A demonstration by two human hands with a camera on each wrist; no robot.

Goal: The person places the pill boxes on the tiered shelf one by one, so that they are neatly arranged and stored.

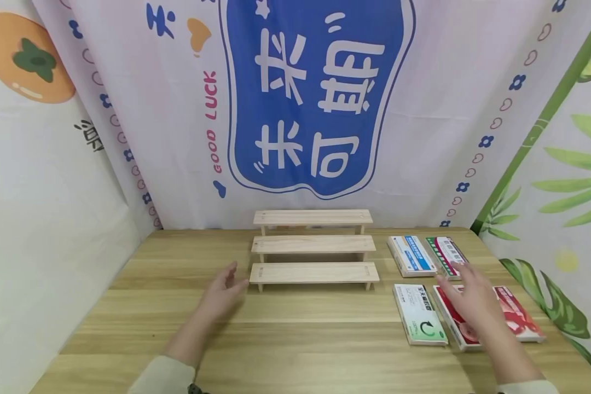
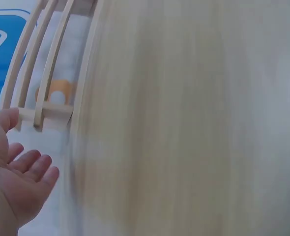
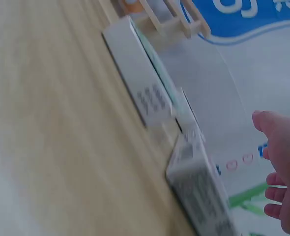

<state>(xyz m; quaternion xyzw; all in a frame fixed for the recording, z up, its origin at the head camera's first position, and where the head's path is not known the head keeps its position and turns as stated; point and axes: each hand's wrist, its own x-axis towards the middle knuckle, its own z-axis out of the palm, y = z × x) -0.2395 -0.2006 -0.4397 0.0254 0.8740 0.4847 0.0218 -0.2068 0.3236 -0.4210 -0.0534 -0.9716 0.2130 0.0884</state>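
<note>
A three-step wooden stand is at the back middle of the table. My left hand is beside its lower left end, fingers loosely spread and holding nothing; the left wrist view has the thumb overlapping the stand's end. On the right, my right hand hovers over the boxes with relaxed fingers and nothing in them. Beneath it is a red box, partly hidden. Around it lie a green-and-white box, a red-and-white box, a blue-and-white box and a green-and-maroon box.
The wooden table backs onto a printed cloth with a blue sign design. More cloth hangs along the left side and, with green leaves, along the right side.
</note>
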